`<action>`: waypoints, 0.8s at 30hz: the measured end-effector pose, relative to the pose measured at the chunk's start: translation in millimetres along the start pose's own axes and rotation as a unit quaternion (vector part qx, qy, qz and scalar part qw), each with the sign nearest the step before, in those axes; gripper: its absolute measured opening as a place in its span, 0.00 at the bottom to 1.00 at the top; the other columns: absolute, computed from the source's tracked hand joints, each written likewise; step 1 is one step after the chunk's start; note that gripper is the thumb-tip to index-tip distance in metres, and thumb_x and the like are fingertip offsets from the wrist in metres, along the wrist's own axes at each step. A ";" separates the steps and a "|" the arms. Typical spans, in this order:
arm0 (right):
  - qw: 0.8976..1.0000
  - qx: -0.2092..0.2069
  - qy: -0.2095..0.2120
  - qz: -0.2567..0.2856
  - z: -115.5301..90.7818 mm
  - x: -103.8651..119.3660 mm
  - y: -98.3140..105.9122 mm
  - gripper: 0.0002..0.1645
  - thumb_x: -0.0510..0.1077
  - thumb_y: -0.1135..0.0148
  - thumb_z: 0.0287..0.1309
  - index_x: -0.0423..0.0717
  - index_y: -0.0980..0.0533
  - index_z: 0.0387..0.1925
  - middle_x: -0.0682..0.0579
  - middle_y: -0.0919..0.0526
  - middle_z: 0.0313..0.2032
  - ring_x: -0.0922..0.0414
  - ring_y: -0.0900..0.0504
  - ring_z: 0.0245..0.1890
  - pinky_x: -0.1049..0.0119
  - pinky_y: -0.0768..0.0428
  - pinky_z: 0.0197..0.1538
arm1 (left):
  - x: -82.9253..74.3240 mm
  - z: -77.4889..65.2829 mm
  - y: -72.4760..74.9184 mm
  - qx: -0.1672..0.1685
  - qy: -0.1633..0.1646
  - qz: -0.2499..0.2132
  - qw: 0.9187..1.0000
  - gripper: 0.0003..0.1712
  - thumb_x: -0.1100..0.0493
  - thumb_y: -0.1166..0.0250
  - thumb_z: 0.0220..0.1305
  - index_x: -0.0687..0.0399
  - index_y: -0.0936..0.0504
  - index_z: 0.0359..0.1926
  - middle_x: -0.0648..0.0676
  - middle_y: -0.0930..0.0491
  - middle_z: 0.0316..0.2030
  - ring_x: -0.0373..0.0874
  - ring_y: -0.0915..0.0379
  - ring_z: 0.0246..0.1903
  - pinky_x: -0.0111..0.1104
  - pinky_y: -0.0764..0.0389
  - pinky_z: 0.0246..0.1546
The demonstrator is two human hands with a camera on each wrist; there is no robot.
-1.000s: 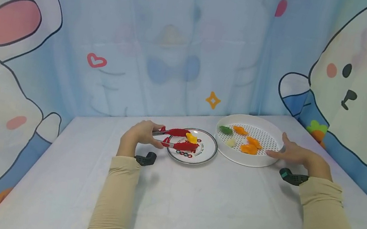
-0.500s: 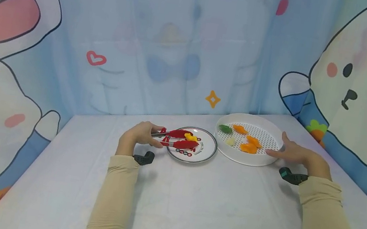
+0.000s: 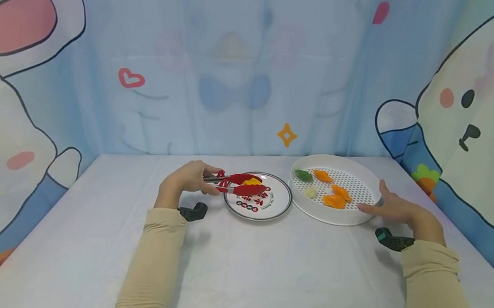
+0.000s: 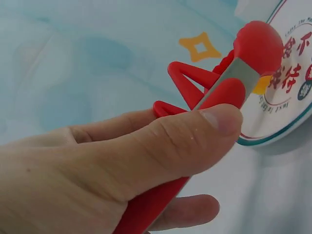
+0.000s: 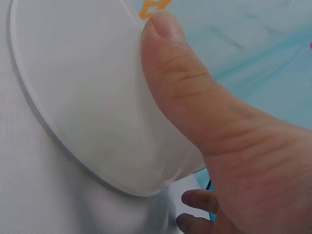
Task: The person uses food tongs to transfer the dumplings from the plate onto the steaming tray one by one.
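Observation:
My left hand (image 3: 190,175) grips red tongs (image 3: 248,183) with metal arms. The tongs' red ends are close together over a white plate (image 3: 274,210), with a small yellow piece (image 3: 252,181) between them. In the left wrist view, the thumb presses along the handle of the tongs (image 4: 226,92), and most of the yellow piece is hidden. My right hand (image 3: 397,207) lies at the right side of a round white strainer tray (image 3: 322,213). Its straight thumb (image 5: 180,78) rests against the tray's outer wall in the right wrist view.
Inside the tray are several orange pieces (image 3: 323,176), a green piece (image 3: 304,175) and a pale piece (image 3: 311,192). Plate and tray stand side by side on a white cloth-covered table (image 3: 293,287). A blue cartoon curtain (image 3: 186,46) hangs behind.
The tongs' two red ends, apart a second ago, have drawn together around the yellow piece as my left hand squeezes. My right hand stays at the tray.

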State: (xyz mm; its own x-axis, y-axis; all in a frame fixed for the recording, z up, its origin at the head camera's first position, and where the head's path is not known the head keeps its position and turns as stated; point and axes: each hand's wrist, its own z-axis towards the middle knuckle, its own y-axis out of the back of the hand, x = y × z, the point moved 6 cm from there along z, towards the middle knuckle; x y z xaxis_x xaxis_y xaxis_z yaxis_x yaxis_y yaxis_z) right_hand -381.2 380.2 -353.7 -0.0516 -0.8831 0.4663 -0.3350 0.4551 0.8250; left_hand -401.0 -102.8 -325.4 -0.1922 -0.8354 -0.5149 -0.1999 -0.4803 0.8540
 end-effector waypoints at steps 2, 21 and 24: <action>1.000 0.001 0.001 0.002 0.8 -0.5 0.1 0.75 0.75 0.47 0.53 0.37 0.87 0.65 0.19 0.73 0.65 0.23 0.65 0.65 0.26 0.58 0.60 | 0.8 0.3 -0.4 0.005 0.004 -0.001 1.000 0.40 0.45 0.26 0.48 0.33 0.29 0.64 0.49 0.16 0.37 0.44 0.21 0.34 0.43 0.26 0.48; 1.000 0.000 0.012 -0.003 2.1 0.1 -1.0 0.73 0.74 0.49 0.56 0.36 0.87 0.65 0.19 0.73 0.65 0.23 0.64 0.65 0.26 0.57 0.60 | -2.9 5.7 -9.4 0.020 0.028 0.011 0.999 0.43 0.47 0.24 0.46 0.35 0.30 0.65 0.50 0.18 0.46 0.43 0.22 0.34 0.45 0.27 0.52; 1.000 0.000 0.010 -0.004 2.3 0.3 -0.5 0.73 0.74 0.49 0.56 0.36 0.87 0.65 0.20 0.73 0.65 0.23 0.64 0.65 0.26 0.57 0.61 | -3.8 5.4 -10.3 0.025 0.026 0.012 0.999 0.43 0.46 0.25 0.47 0.35 0.30 0.66 0.49 0.18 0.47 0.42 0.21 0.34 0.46 0.27 0.53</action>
State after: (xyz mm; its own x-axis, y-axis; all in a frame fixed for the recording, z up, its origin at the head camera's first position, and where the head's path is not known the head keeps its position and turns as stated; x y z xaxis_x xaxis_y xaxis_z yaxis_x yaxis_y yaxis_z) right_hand -383.1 379.5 -354.8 -0.0294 -0.8839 0.4667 -0.3356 0.4485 0.8284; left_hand -403.5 -93.2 -332.6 -0.1484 -0.8599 -0.4884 -0.2441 -0.4467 0.8607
